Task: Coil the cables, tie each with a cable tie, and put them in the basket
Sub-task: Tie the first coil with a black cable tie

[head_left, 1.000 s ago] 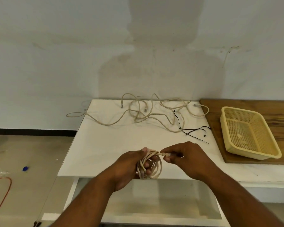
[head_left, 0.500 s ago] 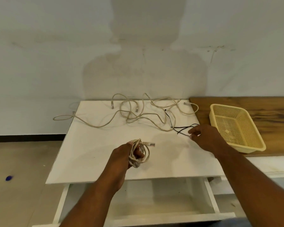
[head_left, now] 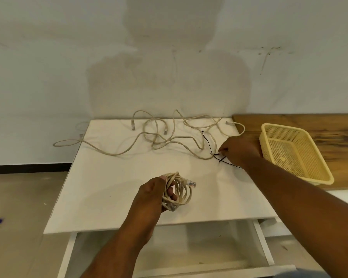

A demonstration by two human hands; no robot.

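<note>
A person's left hand [head_left: 155, 195] is gripping a coiled cable [head_left: 179, 189] in the lower middle of the frame, fingers curled through the beige loops and one plug sticking out to the right. The coil is being held just above the desk [head_left: 113, 177], close to its front edge. The right hand [head_left: 239, 151] is reaching to the right of centre, with bent fingertips pinching the black cable ties [head_left: 207, 141] lying on the desk. A yellow basket [head_left: 279, 126] is sitting just beside that hand, on a wooden top [head_left: 329, 127] at the right.

A second ago both hands were together on the coil; now the right one is well apart from it, down on the ties, while the left is still holding the coil.

Loose cables [head_left: 159, 137] are sprawling across the far side of the desk, one loop hanging past the left edge. Bare desk is lying between the two hands. An open drawer [head_left: 199, 247] is jutting out below the front edge.
</note>
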